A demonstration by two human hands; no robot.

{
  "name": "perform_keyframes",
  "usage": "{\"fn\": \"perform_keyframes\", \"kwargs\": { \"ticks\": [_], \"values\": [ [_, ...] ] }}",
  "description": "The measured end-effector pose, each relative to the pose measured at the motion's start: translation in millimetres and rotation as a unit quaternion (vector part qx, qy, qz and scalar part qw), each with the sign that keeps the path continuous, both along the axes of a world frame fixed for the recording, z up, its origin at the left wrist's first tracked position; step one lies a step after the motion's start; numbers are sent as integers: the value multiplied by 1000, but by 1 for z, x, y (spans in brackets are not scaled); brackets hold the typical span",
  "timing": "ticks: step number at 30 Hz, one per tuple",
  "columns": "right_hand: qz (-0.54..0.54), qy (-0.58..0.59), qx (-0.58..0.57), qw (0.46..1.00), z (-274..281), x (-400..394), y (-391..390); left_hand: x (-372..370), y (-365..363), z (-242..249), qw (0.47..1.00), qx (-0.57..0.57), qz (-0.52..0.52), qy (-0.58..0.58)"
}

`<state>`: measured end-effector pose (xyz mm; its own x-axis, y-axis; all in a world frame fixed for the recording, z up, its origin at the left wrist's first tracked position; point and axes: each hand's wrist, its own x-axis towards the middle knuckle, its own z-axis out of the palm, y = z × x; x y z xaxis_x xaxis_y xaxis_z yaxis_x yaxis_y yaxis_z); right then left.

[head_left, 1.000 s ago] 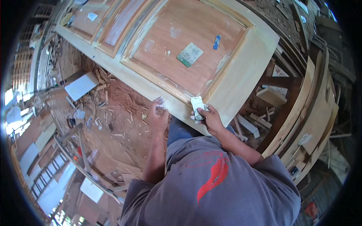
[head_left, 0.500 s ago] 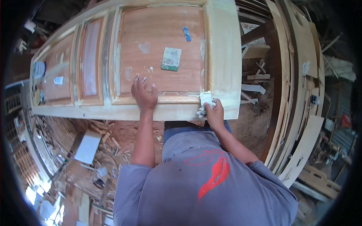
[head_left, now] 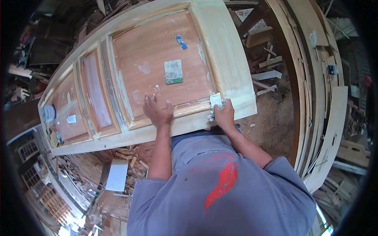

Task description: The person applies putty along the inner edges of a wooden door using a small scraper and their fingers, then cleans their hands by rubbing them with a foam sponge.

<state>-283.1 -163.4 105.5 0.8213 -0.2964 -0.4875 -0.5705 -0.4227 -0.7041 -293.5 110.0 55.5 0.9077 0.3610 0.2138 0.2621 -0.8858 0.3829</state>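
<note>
A pale wooden door (head_left: 236, 84) with recessed reddish panels lies flat before me, white filler smeared along its mouldings. My right hand (head_left: 225, 114) grips a putty-covered scraper (head_left: 215, 100) at the near right corner of the largest panel, thumb on top. Filler coats some of those fingers. My left hand (head_left: 158, 112) lies with fingers spread on the near moulding and panel edge, holding nothing. Beyond it on the panel rest a flat putty-smeared plate with a green edge (head_left: 173, 72) and a small blue strip (head_left: 181, 42).
A tub (head_left: 48, 113), a small white piece (head_left: 71, 118) and a yellowish round thing (head_left: 54, 139) sit at the door's left end. Long boards (head_left: 301, 78) stand to the right. Wood scraps (head_left: 269, 74) and a white panel (head_left: 117, 175) lie on the ground below.
My view has turned, so the door appears tilted, its left end lower. Both hands stay near the same parts of the door; the scraper remains in my right hand.
</note>
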Motion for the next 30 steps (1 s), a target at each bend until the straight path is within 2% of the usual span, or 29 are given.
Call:
{"fn": "perform_keyframes", "kwargs": {
  "ticks": [5,9,11,14,17,21,27,30],
  "values": [
    [-55,2,-28,998,1,-3,24,-4,6,-4,999,-27,-39,23],
    [-107,-12,-93,990,-11,-14,45,-7,19,-4,986,-84,-137,42],
    [-137,-41,-83,986,-18,-21,53,-8,37,-5,974,-114,-192,26],
    [-188,-65,-49,979,-32,-25,60,-7,75,0,965,-66,-250,39],
    [-207,-81,-60,973,-44,-29,66,-11,100,6,964,-66,-248,63],
    [-210,-69,-89,971,-34,-26,76,-11,98,1,954,-100,-273,72],
    [-172,-108,-107,973,-35,-34,88,-8,96,5,950,-118,-280,77],
    [-186,-98,-27,977,-11,-36,109,-7,94,8,947,-119,-289,74]
  ]
}}
